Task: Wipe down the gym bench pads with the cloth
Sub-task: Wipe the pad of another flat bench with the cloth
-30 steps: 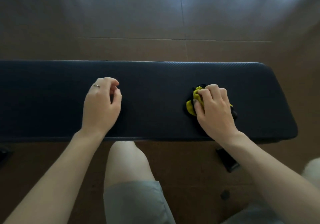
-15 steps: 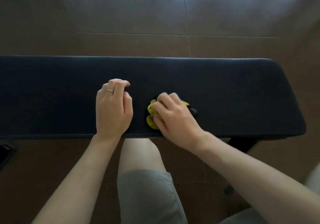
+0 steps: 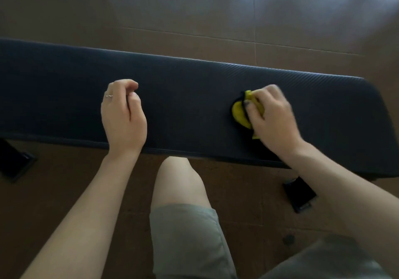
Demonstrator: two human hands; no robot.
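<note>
At about nine o'clock on the dark bench pad (image 3: 194,97), the left hand (image 3: 123,116) is rested with fingers loosely curled and nothing held. Toward three o'clock, the bunched yellow cloth (image 3: 239,112) is gripped by the right hand (image 3: 273,118) and pressed against the pad.

A dark ribbed bench pad (image 3: 194,88) carries a bunched yellow cloth (image 3: 239,112) and both hands.
</note>
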